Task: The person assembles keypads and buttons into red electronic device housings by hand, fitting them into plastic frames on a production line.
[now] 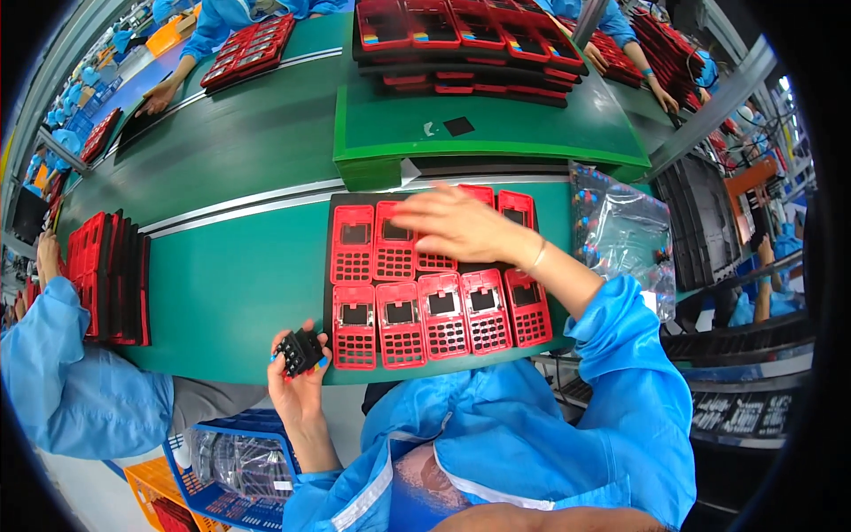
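Keypad, small and black with rows of little buttons, is pinched in the left hand, fingers curled around its edges, right at the near-left corner of the black tray. That tray's my landmark: it lies flat on the green bench and carries two rows of red phone front covers, each with a screen window up top and a grid of key holes below.

Packaging-wise: just right of the tray there's a crumpled clear plastic bag with small coloured bits inside. Below the tray's left corner, off the bench edge, a blue crate holds more clear bags, with an orange crate beside it. Behind the tray, on a raised green shelf, sit stacked trays of red covers with colourful little stickers.

The right hand is spread flat, palm down, over the tray's back row, fingers resting on the covers, not gripping anything. Left of the tray, well apart, stands a pile of red-and-black trays.
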The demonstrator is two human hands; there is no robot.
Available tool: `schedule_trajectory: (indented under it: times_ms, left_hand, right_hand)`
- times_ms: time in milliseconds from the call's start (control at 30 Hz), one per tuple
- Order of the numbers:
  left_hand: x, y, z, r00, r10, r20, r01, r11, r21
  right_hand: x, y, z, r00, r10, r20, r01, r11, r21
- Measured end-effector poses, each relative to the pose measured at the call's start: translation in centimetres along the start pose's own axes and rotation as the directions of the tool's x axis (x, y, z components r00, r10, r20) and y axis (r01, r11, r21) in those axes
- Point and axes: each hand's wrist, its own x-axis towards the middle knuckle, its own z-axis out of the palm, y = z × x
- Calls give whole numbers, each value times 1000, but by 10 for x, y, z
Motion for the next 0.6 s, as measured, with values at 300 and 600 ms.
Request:
schedule_trajectory:
  times_ms: [300,600]
  left_hand:
    - [-1,-9,51,996,-35,84,32,999,44]
    - [0,-35,71,996,-14,92,-5,979,203]
  right_hand:
    - [-84,19,-6,902,399,-164,-419,901,-112]
    - [33,-133,-29,962,-52,-270,170,884,436]
